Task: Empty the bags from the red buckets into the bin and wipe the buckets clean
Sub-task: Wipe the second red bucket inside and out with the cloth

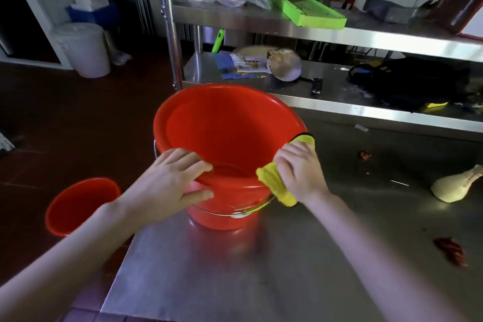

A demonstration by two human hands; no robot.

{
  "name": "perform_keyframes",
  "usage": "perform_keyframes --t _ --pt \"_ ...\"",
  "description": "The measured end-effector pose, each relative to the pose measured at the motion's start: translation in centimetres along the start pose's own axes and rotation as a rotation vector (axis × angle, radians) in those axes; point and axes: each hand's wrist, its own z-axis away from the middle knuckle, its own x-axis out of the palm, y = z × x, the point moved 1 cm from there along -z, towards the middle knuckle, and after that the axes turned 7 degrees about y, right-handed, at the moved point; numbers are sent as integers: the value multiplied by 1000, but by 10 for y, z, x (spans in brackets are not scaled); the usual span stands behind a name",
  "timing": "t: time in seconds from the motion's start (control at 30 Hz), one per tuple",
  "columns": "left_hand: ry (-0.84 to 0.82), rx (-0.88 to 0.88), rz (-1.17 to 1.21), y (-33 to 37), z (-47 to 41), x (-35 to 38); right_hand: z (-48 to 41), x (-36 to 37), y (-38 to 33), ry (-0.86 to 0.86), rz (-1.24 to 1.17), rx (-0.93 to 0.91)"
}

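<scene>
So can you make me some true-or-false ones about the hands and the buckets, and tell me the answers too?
1. The right hand presses a yellow cloth on the bucket rim. True.
2. The left hand holds a sponge. False: it grips the bucket's rim.
3. The other bucket stands on the floor. True.
4. A bag sits in the bucket on the table. False: only its red inside shows.
5. The green tray lies on the floor. False: it is on the top shelf.
</scene>
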Motion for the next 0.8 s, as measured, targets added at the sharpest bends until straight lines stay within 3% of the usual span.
perform_keyframes --t 0.1,0.2,0.3,0.4,0.5,0.57,0.63,0.73,0.8 --pt "-35 -28 -54 -37 3 -9 -20 -13 45 -208 21 -24" --pt "-43 -30 -39 -43 -1 0 -26 -13 61 -214 10 -32" --pt "16 -8 -71 -43 3 9 -18 -9 44 -42 -40 115" --pt "83 -21 -99 -29 10 19 6 12 -21 191 96 229" --pt "150 -73 -62 2 11 33 26 42 -105 242 203 283" --pt "190 -115 -12 10 13 36 25 48 -118 265 207 235" --pt "213 -120 -4 12 15 39 19 38 -94 209 182 90" --pt "219 -140 7 18 9 39 -1 12 -32 -15 98 -122" --pt "207 -141 8 16 6 39 -25 -1 11 -238 42 -66"
